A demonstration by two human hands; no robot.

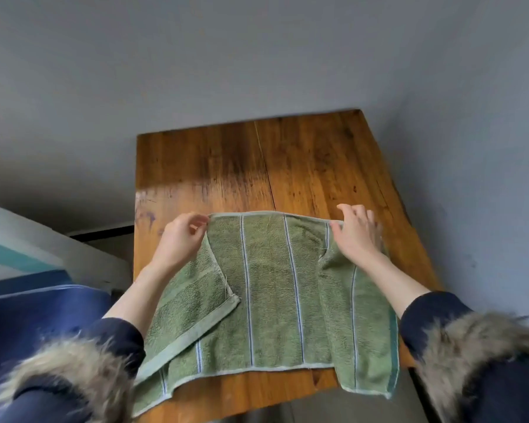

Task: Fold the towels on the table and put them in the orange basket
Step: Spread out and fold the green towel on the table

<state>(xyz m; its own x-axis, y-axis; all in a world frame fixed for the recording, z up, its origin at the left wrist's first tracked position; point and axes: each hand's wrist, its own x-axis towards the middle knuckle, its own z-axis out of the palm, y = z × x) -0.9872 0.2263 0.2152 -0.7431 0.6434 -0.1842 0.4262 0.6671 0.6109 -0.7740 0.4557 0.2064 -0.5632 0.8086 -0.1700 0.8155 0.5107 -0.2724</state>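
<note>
Green striped towel [266, 288] lies on the wooden table [257, 166], filling the lower centre of the frame; its near edge hangs a little over the table's front edge at lower left and lower right.

Far edge of towel runs left-right across mid-frame. Both hands sit at the two ends of that edge. Left hand [180, 236] pinches the far-left corner between thumb and fingers. Right hand [356, 230] has its fingers curled over the far-right corner, apparently gripping it; exact pinch is partly hidden by the knuckles.

Towel lies between the forearms, stretching from the hands back toward the body. Neither hand is nearer; each holds its own corner.

Stripes run far-to-near. Long axis: probably far-to-near too, but the overhang and folding make this uncertain. A flap on the left side is folded over diagonally, corner pointing toward lower centre; right side is rumpled below the wrist.

Judgement: next fold likely brings the far edge toward the near edge. Left flap may skew it.

Orange basket not in view.
</note>
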